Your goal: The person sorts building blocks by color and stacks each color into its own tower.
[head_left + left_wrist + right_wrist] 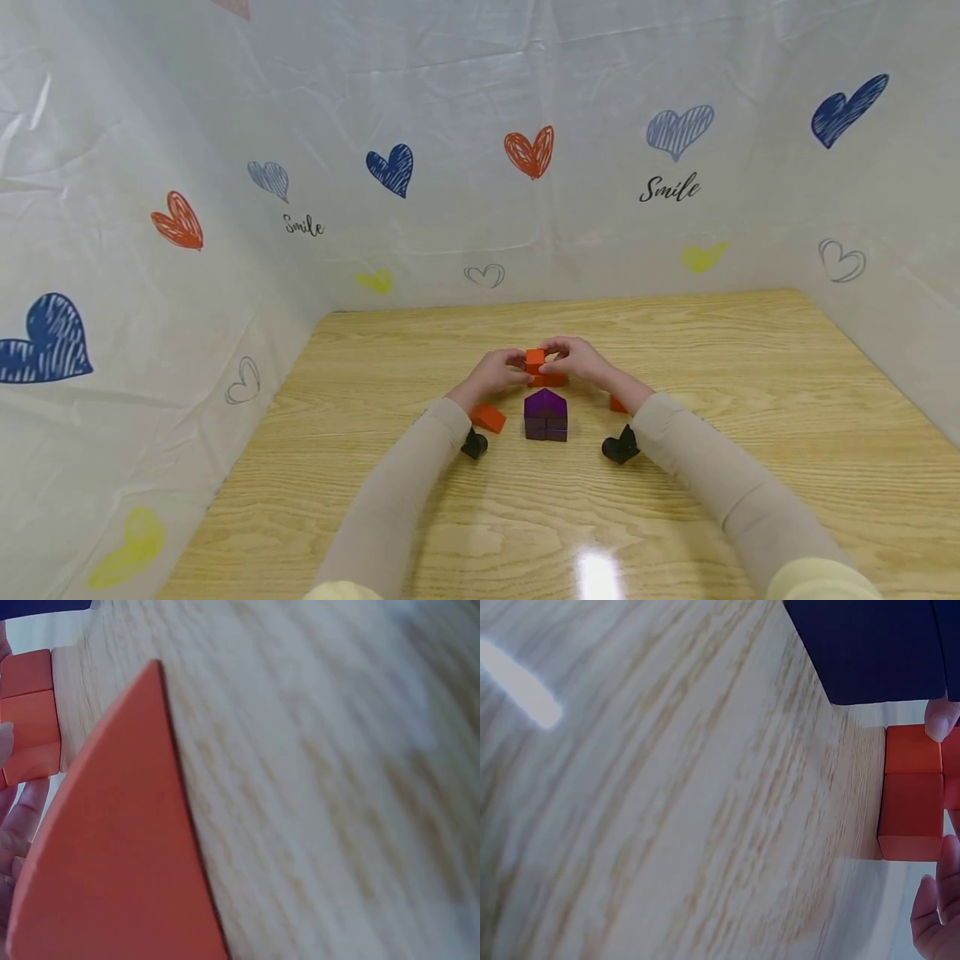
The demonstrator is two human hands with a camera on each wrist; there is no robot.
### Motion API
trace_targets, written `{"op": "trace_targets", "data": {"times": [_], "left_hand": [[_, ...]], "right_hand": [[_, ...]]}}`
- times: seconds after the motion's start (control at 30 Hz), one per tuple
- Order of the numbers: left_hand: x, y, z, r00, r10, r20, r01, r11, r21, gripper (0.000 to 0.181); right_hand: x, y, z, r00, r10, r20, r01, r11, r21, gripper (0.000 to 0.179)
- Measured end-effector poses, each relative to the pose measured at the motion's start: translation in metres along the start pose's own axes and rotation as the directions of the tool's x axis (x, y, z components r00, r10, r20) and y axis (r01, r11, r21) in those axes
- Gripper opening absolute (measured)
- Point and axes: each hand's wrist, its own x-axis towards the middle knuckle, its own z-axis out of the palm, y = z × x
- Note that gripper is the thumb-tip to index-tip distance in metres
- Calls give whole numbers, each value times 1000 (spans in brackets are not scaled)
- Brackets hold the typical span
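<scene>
Both hands meet at an orange cube (pixel 535 360) that sits atop a low row of orange blocks (pixel 551 380). From the left, my left hand (pixel 501 372) grips the cube with thumb and fingers. My right hand (pixel 579 360) holds it from the right side, fingertips curved round it. In the right wrist view, a fingertip (pixel 940 720) lies against the upper part of the orange stack (pixel 911 802). Nearer to me stands a purple block house (pixel 546 417), two blocks below and a peaked top.
An orange wedge (pixel 489 418) lies beside the left wrist, large in the left wrist view. Another orange block (pixel 617 404) is partly hidden by the right sleeve. A black device (pixel 621 446) shows below each wrist. A heart-printed sheet (pixel 450 225) walls the wooden table (pixel 375 358).
</scene>
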Motion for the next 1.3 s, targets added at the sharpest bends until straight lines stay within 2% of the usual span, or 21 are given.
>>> {"op": "trace_targets", "data": {"times": [0.3, 0.5, 0.7, 1.03, 1.3], "left_hand": [[-1, 2, -2, 1000, -14, 13, 14, 1000, 9, 33], [1, 0, -1, 999, -35, 12, 36, 998, -47, 42], [2, 1, 0, 1000, -25, 3, 25, 998, -51, 36], [3, -1, 0, 1000, -31, 1, 31, 999, -43, 36], [4, -2, 0, 999, -37, 2, 37, 997, -62, 36]], "right_hand": [[1, 1, 1, 1000, 2, -6, -2, 1000, -19, 39], [1, 3, 0, 1000, 4, -12, -5, 1000, -30, 38], [0, 3, 0, 1000, 0, -16, -1, 999, -34, 38], [0, 1, -1, 1000, -1, -3, 1, 999, -48, 39], [-9, -10, -20, 1000, 12, -18, -14, 994, -109, 50]]}}
